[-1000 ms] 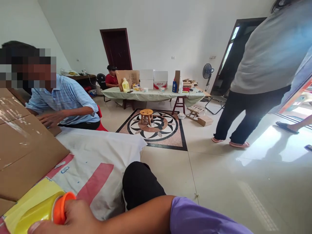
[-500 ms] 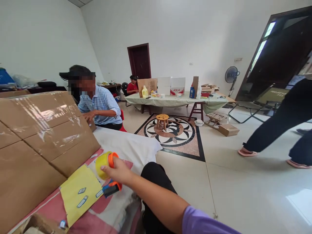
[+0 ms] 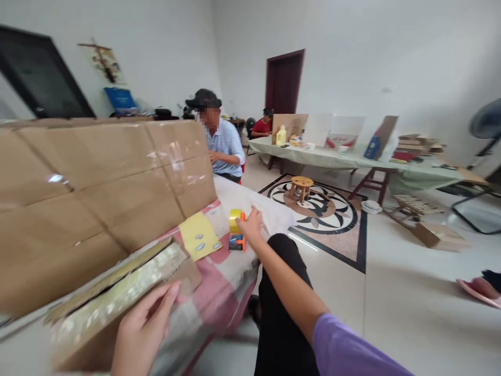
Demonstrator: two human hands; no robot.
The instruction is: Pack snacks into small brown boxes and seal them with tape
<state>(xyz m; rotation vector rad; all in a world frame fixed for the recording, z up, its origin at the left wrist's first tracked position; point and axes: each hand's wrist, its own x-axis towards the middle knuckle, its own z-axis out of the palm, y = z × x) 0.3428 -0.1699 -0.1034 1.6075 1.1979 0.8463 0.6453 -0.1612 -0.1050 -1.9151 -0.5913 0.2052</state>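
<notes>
A long cardboard box [image 3: 97, 337] with shiny clear tape along its top lies on the cloth-covered table [image 3: 219, 282]. At its near right edge is my left hand [image 3: 146, 324], thumb and fingers pinched close together; blur hides what lies between them. A tape dispenser [image 3: 236, 243] with a yellow roll, orange side and dark blue base stands farther along the table. My right hand [image 3: 252, 227] is at its right side, fingers apart, thumb by the orange part. Between box and dispenser is a yellow sheet [image 3: 199, 237] with small outlined shapes.
Large taped cardboard boxes [image 3: 117, 183] form a wall along the table's left. Behind them sits a person [image 3: 223, 141] in a blue shirt and cap. Across the room, another person [image 3: 263, 125] sits by a long covered table [image 3: 313, 156]. A wooden stool [image 3: 301, 181] stands on the patterned floor.
My view has swung left, and my left hand and the long box have come into view. My right hand has loosened from the tape dispenser, which now stands upright on the table.
</notes>
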